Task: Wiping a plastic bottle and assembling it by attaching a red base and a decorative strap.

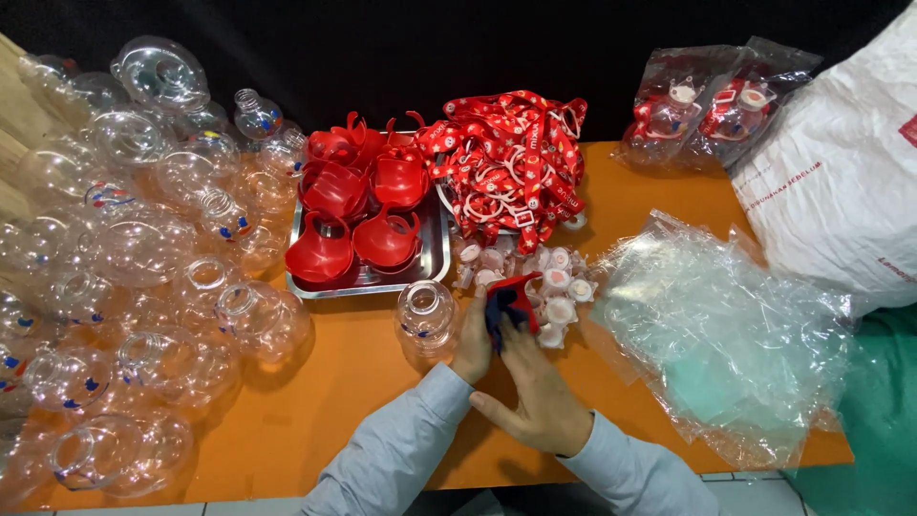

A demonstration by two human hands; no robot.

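My left hand (472, 342) and my right hand (541, 401) meet over the orange table (325, 401). Both are closed on a small red and dark blue piece (509, 300); I cannot tell what kind of piece it is. A clear round plastic bottle (425, 316) stands upright just left of my left hand. Right behind the held piece lies a cluster of small white caps (554, 282). Beyond them is a heap of red printed lanyards (511, 158).
A metal tray (435, 268) holds several red plastic handle parts (355, 205). Many clear round bottles (143, 277) fill the left side. Crumpled clear bags (726, 334) lie at right, beside a large white sack (841, 182). Two bagged finished items (707, 105) sit at the back right.
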